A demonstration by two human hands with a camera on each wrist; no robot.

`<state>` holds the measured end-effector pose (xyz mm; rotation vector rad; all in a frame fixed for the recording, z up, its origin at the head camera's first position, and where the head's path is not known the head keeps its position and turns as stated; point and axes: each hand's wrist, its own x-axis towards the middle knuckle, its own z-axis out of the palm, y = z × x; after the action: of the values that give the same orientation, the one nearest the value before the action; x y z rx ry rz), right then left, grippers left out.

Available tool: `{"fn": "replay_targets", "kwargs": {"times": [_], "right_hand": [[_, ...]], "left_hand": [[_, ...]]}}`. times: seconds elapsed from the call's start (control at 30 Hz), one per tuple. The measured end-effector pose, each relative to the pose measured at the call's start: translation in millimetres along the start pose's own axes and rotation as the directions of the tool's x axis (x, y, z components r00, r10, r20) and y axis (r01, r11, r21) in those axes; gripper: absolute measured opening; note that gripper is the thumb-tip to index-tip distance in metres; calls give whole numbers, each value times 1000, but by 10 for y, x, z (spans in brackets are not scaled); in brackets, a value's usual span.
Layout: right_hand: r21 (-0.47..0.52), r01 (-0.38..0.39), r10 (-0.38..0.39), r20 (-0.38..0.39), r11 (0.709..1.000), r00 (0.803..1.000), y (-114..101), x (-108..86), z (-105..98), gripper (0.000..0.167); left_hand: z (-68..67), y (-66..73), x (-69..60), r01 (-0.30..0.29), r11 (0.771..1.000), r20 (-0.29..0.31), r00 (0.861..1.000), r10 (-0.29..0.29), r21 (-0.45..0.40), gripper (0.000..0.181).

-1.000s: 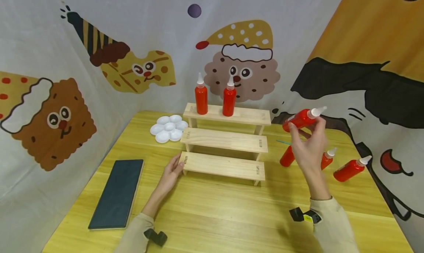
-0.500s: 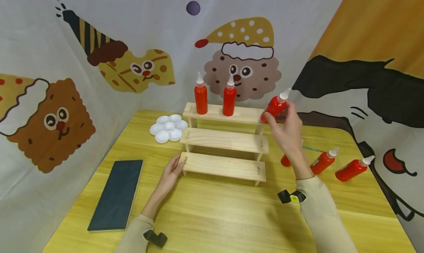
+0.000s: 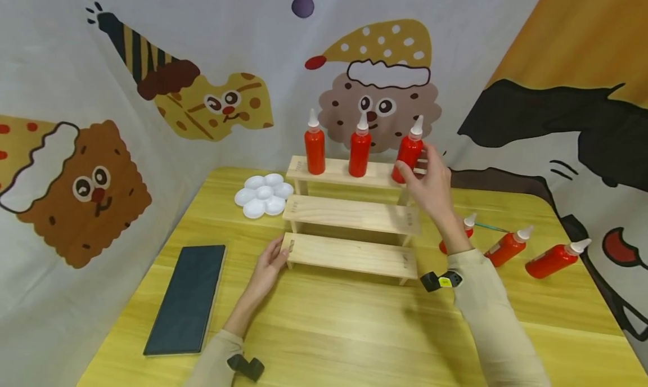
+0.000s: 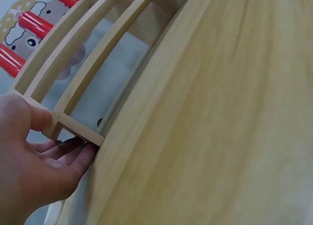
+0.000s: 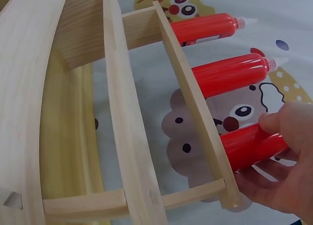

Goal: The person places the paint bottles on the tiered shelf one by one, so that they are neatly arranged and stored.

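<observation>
My right hand (image 3: 430,181) holds a red squeeze bottle (image 3: 408,157) with a white pointed cap at the right end of the top step. In the right wrist view, thumb and fingers are around this bottle (image 5: 249,149), and its base meets the step. Two similar bottles, one at the left (image 3: 315,151) and one in the middle (image 3: 359,153), stand upright on the same step. My left hand (image 3: 265,269) grips the left end of the three-step wooden stand (image 3: 349,255); in the left wrist view its thumb and fingers are at the lowest step's end (image 4: 80,129).
Three more red bottles lean or lie at the right, one partly hidden by my arm (image 3: 471,229), then another (image 3: 508,246) and another (image 3: 557,260). A thin blue stick (image 3: 491,227) lies behind them. At left are a white flower-shaped palette (image 3: 264,193) and a dark flat board (image 3: 186,300).
My right hand has carried the tilted bottle leftward from above the loose bottles to the top step's right end, where it is now nearly upright. The left hand stays on the stand.
</observation>
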<state>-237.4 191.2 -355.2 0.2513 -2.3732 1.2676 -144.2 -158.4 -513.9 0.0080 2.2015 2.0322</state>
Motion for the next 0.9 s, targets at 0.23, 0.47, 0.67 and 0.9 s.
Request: {"fn": "replay_targets", "kwargs": {"times": [0.23, 0.47, 0.67, 0.9], "right_hand": [[-33, -9, 11, 50, 999, 999, 64, 12, -38, 58], [-37, -3, 7, 127, 999, 992, 90, -56, -38, 65], [-38, 51, -48, 67, 998, 997, 72, -238, -210, 60], [-101, 60, -65, -50, 993, 997, 88, -486, -549, 53]], "left_hand": [[65, -27, 13, 17, 1000, -2, 1000, -17, 17, 56], [8, -13, 4, 35, 999, -24, 999, -35, 25, 55], [-7, -18, 30, 39, 998, 7, 999, -39, 47, 57], [-27, -4, 29, 62, 997, 16, 998, -63, 38, 56]]}}
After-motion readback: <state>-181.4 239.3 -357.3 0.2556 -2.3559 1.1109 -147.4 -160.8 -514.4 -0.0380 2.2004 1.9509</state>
